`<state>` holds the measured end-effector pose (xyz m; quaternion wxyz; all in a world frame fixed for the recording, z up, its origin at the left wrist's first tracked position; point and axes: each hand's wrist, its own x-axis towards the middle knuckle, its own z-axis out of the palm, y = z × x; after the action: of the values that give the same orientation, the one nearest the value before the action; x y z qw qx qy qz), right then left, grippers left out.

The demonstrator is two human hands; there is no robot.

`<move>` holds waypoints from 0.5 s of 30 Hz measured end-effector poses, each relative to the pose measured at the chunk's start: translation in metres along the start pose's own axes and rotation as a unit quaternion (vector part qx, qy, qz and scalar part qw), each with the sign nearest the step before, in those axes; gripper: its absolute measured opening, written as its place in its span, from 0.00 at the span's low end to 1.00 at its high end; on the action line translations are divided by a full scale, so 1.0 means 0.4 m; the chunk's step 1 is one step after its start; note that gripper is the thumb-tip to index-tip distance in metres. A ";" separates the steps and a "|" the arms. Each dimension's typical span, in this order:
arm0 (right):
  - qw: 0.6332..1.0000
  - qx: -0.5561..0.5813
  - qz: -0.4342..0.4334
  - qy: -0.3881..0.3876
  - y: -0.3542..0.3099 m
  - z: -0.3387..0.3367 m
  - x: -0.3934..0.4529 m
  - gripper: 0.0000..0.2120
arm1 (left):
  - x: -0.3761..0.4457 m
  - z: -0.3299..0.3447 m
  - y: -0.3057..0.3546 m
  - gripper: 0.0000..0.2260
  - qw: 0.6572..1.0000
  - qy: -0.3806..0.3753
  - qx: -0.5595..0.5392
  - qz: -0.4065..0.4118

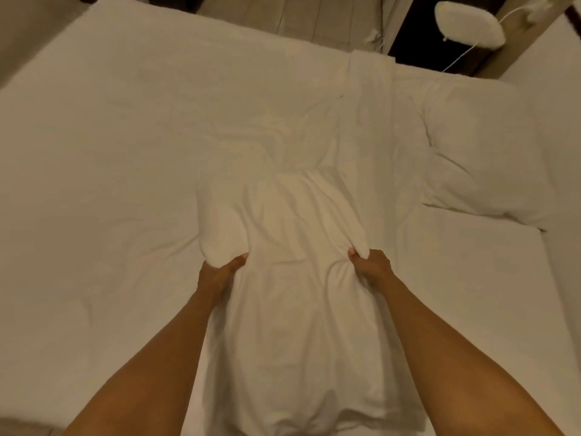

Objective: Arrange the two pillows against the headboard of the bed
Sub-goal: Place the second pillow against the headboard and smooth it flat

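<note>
The left hand (220, 272) is pinched into the near pillow (292, 278) on its left flank, fingers sunk into the fabric with the thumb on top. The pillow lies between the two forearms, its long axis running near to far, the near end out of view at the bottom edge and the far end bunched up past the fingers. The right hand (371, 265) is clamped the same way on the right flank, thumb pressed into a gathered fold. Both grips sit level with each other, about two thirds of the way up the pillow, so neither hand is nearer to it.

The second pillow (481, 158) lies well to the right and farther off, flat on the bed (110, 136), its long axis also near to far, along the right edge of the mattress. The headboard cannot be made out for certain; going by the second pillow, it is probably on the right, which would make the coming move a swing of the held pillow rightward to lie beside the other.

The sheet is white and creased at the middle. Beyond the far edge is pale floor (298, 17), and at far right a lamp (468, 23) with a cord.
</note>
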<state>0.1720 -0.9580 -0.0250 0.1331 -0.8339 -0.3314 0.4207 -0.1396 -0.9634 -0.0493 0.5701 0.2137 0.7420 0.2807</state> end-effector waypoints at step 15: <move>0.979 0.103 0.091 0.149 0.239 -0.445 -0.133 0.24 | -0.194 0.384 0.147 0.51 0.979 -0.176 0.099 0.033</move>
<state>0.3322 -1.0544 0.0683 0.2274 -0.8957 -0.1855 0.3342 0.0288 -0.9421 0.0162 0.6584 0.3398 0.6463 0.1825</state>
